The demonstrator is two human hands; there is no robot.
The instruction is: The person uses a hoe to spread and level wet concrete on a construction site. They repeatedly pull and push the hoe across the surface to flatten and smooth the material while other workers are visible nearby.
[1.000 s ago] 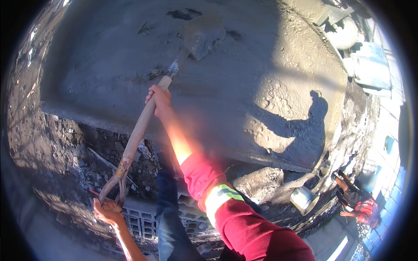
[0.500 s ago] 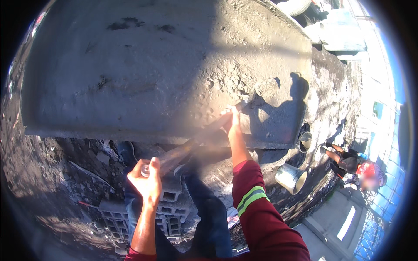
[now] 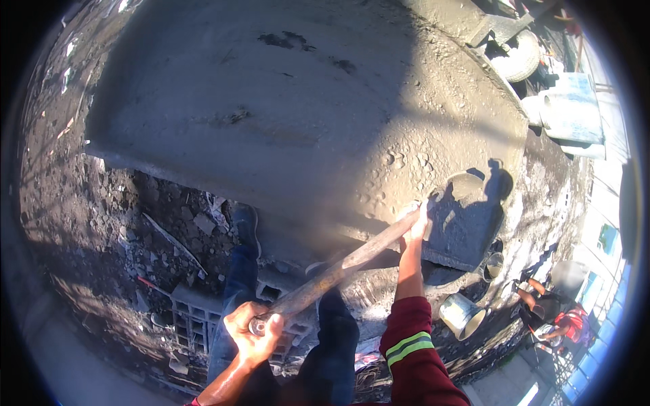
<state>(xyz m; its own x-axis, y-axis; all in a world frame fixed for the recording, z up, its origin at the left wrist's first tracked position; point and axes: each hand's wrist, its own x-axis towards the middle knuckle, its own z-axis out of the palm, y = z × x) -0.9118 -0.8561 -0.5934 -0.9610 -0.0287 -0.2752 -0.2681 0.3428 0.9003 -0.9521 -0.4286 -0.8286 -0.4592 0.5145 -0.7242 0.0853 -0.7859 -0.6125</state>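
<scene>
My left hand is closed round the butt end of a long, worn wooden tool handle, thumb up beside the end cap. Farther along, my right hand grips the same handle near the right front edge of a big shallow trough. The handle slants up to the right, over the trough's near edge. Its far end and any tool head are lost in shadow beyond my right hand. Wet grey mix covers the trough floor, smooth at left and lumpy with stones at right.
Hollow blocks and rubble lie by my feet. A bucket lies tipped at the right, with a smaller pail by the trough's corner. Farther right, a person in red bends low. A tyre and pale drum lie beyond.
The view has shifted, so the trough and surroundings sit lower and farther right. Both hands keep hold of the handle, which was motion-blurred and is now sharp.
</scene>
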